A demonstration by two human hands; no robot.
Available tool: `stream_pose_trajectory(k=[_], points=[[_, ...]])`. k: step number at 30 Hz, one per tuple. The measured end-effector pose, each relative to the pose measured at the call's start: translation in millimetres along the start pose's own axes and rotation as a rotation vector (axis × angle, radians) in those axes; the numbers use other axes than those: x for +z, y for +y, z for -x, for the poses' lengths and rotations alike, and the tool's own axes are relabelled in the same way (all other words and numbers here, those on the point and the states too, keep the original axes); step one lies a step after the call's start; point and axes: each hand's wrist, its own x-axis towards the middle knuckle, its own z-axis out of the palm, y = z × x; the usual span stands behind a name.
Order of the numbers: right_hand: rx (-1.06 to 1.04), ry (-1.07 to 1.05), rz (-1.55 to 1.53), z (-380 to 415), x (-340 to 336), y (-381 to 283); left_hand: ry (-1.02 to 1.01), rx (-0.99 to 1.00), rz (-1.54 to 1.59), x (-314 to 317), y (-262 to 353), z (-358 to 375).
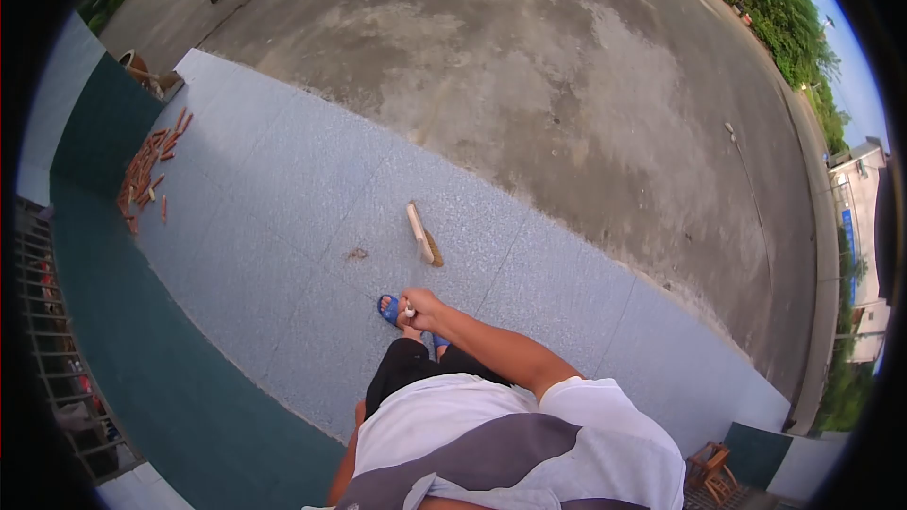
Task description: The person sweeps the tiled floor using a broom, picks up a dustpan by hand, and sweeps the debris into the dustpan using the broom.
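The right hand (pixel 423 309) mostly hides the white handle (pixel 409 313).

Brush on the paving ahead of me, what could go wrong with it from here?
The brush sits just ahead of the open-toed blue sandal, so a forward step could trip on it. The small debris near it looks loose and might scatter if kicked. The right hand grips a pale stick end; a slip might drop it onto bare toes.

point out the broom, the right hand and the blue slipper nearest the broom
Broom (pixel 419 232): head camera view, on its pale bar.
Right hand (pixel 425 307): head camera view, on its back.
Blue slipper (pixel 391 311): head camera view, on its strap.
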Motion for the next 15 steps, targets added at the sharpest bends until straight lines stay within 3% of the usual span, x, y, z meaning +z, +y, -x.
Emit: stream_pose_trajectory(k=[3, 5, 9, 13, 15], points=[[0.007, -0.135, -0.173, -4, -5, -17, -0.042, 0.013, 0.013, -4, 1, -3], [0.157, -0.326, -0.369, -12, -18, -40, -0.053, 0.047, 0.019, -13, 7, -26], [0.207, -0.347, -0.51, 28, -32, -63, -0.064, 0.118, -0.025, -32, 25, -73], [0.09, -0.281, -0.476, 66, -59, -77, -0.09, 0.106, 0.12, -31, 32, -105], [0.03, -0.23, -0.472, 82, -77, -86, -0.2, -0.164, 0.237, -37, 48, -111]])
